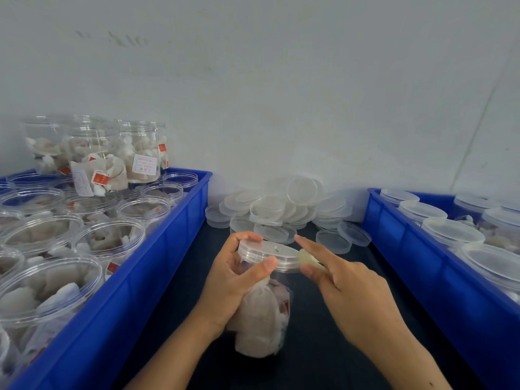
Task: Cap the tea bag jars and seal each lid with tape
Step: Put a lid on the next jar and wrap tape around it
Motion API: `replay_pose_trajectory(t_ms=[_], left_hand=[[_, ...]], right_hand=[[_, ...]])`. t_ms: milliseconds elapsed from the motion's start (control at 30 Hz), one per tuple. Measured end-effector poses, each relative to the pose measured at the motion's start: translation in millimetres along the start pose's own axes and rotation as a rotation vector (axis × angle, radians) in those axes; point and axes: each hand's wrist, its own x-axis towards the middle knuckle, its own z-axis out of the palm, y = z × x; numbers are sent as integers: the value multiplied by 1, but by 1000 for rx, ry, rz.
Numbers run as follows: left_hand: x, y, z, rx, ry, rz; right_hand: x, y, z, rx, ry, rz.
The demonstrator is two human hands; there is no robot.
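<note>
In left hand (233, 280): capped tea-bag jar (261, 313).

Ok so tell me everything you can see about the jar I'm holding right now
The jar is clear plastic, round, and holds whitish tea bags, one with a red tag. It is tilted, top leaning away from you, over the dark surface between the two blue bins. A translucent ribbed lid sits on its mouth. Your left hand wraps its upper part, thumb on the lid's rim. Your right hand pinches a pale strip, seemingly tape, at the lid's right edge.
</note>
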Motion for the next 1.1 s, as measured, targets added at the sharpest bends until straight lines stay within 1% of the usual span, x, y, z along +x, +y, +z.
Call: replay_pose_trajectory(t_ms=[100, 200, 267, 333, 433, 567, 633, 700, 767, 833, 933, 1033, 1100], left_hand=[[0, -2, 0, -42, -36, -45], [-1, -3, -2, -127, -60, -117], [0, -3, -3, -98, -75, -130], [0, -2, -2, -22, -61, -114], [-2, 1, 3, 109, 49, -55], [-9, 8, 16, 384, 333, 49], [-14, 11, 25, 508, 406, 75], [-17, 12, 33, 614, 438, 91], [-20, 13, 36, 712, 435, 104], [-22, 12, 38, 776, 395, 110], [-25, 13, 42, 730, 329, 53], [-22, 15, 42, 674, 360, -8], [-20, 14, 39, 659, 374, -17]], right_hand=[[-1, -2, -1, -4, -8, -8], [-2, -4, 2, -66, 3, -20], [-3, -4, 4, -92, 19, -8], [-5, -5, 7, -78, 34, 5], [-7, -6, 10, -49, 71, 36], [-9, -9, 16, -20, 130, 94], [-10, -13, 17, -51, 149, 104], [-11, -19, 18, -88, 157, 118], [-11, -24, 17, -111, 150, 137], [-11, -27, 16, -116, 134, 139], [-10, -29, 15, -102, 112, 133], [-11, -29, 17, -103, 116, 120], [-12, -30, 18, -106, 122, 107]])
